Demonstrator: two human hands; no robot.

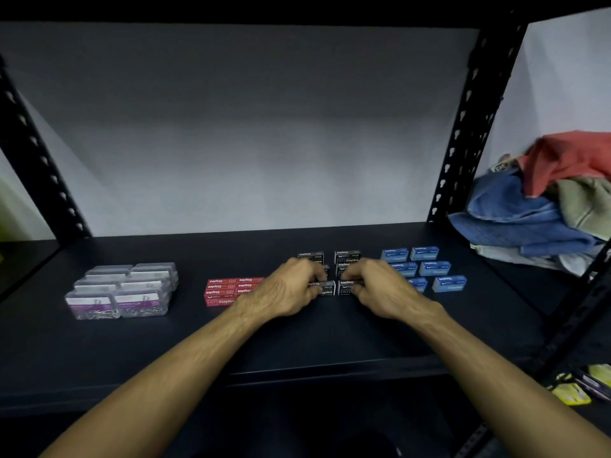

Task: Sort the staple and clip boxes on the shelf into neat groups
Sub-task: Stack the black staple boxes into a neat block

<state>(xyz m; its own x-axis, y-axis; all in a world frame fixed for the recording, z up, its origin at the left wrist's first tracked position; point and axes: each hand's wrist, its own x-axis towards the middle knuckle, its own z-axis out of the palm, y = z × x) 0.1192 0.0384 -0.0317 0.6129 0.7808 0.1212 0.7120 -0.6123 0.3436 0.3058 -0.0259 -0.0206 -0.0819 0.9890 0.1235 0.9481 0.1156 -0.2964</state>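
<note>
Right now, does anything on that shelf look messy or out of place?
Nothing is spilled or damaged. The clear clip boxes, red staple boxes and black staple boxes sit in tight groups. Only the blue staple boxes look loose, gapped and slightly staggered. A heap of clothes sits beyond the right post.

The scene is dim. A soft wash of light brightens the middle of the back wall (251, 137) and fades to grey at its top and corners. The dark shelf (297, 342) reflects little. Wide-angle distortion splays the black uprights (463, 127) outward. Box lettering is soft, and the frame's edges are slightly blurred.
</note>
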